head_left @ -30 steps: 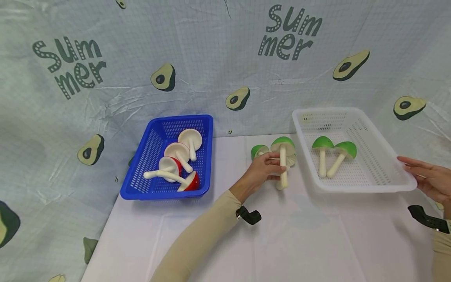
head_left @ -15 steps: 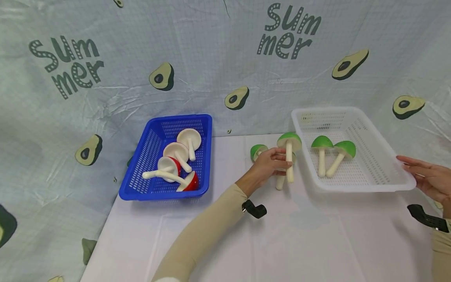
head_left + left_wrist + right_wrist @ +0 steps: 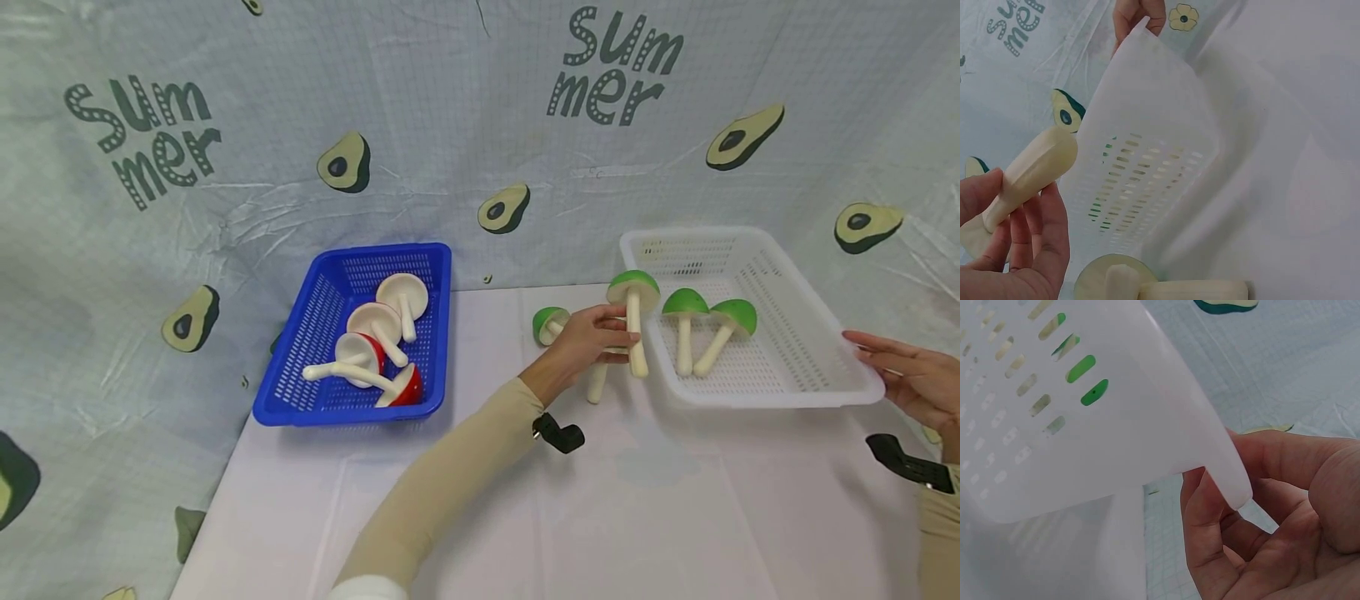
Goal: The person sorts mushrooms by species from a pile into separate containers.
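Observation:
My left hand (image 3: 592,337) pinches the pale stem of a green-capped toy mushroom (image 3: 634,292), cap up, at the left rim of the white basket (image 3: 772,404). The left wrist view shows its stem (image 3: 1041,162) between thumb and fingers. Inside the white basket lie two more green mushrooms (image 3: 685,337). Over at the right, my right hand (image 3: 918,375) grips the basket's rim, thumb and fingers on either side of it in the right wrist view. Below the left hand, green mushrooms (image 3: 551,323) lie on the table, partly hidden by it.
A blue basket (image 3: 337,417) with several red-capped mushrooms (image 3: 408,387) stands on the left of the white table (image 3: 600,517). One stem (image 3: 322,371) reaches across its left part. Behind the table hangs a printed cloth (image 3: 420,108) with avocados.
My left hand has carried the green mushroom to the right and slightly up, from above the others on the table to the white basket's left rim. My right hand stays on the basket.

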Demonstrator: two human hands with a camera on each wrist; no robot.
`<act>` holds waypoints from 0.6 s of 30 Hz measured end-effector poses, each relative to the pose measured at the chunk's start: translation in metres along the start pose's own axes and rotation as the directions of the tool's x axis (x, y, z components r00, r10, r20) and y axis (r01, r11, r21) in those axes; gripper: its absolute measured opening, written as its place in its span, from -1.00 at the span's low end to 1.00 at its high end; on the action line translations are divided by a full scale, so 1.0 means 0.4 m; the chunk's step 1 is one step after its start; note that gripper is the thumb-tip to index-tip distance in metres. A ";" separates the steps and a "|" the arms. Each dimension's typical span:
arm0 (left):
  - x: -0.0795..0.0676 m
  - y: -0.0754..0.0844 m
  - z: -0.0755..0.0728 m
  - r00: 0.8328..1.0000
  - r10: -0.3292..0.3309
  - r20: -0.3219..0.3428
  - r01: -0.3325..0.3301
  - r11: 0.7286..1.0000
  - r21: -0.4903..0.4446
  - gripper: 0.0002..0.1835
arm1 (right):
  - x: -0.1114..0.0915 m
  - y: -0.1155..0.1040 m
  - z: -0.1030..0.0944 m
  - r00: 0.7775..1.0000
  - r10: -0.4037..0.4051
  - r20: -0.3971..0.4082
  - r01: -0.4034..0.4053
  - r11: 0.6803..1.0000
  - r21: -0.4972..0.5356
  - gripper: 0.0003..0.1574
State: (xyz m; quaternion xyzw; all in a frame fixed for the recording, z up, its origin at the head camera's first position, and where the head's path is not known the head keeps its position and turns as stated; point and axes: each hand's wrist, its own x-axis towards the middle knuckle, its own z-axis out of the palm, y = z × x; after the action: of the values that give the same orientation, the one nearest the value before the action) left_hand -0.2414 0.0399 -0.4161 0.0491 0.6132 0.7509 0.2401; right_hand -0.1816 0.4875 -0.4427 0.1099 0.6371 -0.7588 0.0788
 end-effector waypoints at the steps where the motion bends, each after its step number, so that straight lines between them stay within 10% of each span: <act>1: 0.003 0.001 0.004 1.000 0.000 0.001 0.000 1.000 -0.008 -0.54 | -0.002 -0.002 0.003 1.000 0.005 -0.002 -0.005 1.000 0.005 -0.57; 18: 0.044 0.018 0.044 1.000 0.015 0.003 -0.015 0.999 -0.038 -0.50 | -0.001 -0.005 0.003 1.000 -0.004 -0.008 0.003 1.000 -0.026 -0.55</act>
State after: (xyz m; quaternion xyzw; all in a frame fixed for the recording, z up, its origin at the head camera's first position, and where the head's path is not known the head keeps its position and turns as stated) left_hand -0.2524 0.0622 -0.4087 0.0506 0.5982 0.7640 0.2365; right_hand -0.1819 0.4867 -0.4406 0.1108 0.6473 -0.7503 0.0763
